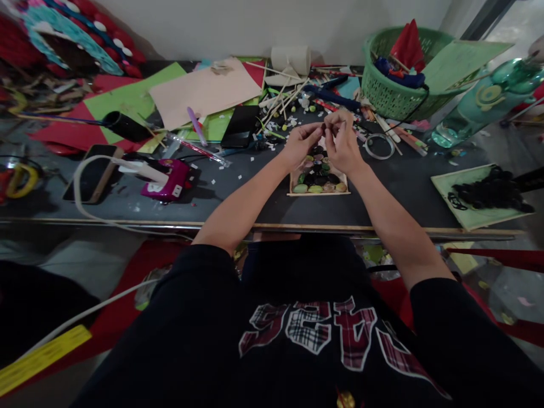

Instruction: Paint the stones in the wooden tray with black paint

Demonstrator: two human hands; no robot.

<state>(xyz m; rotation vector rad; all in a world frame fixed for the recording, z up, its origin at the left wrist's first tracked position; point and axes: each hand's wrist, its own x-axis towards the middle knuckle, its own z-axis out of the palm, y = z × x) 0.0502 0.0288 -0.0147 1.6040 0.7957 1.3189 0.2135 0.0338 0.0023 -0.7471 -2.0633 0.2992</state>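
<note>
Both hands meet over a small wood-edged panel (318, 194) covered with colourful pebbles (315, 188), some black, some green and tan. My left hand (301, 146) pinches with thumb and forefinger at something tiny and dark. Against it, my right hand (343, 141) is also closed in a pinch, fingertips almost touching the left ones. What lies between the fingertips is too small to name. The hands hide the panel's far part.
Behind lie coloured paper sheets (204, 93), thin sticks and scraps. A green basket (391, 93) and plastic bottle (471, 110) stand to the right, near black pebbles on a green board (463, 212). Leftward are a purple power socket (170, 184) with a white cable and a phone (91, 173).
</note>
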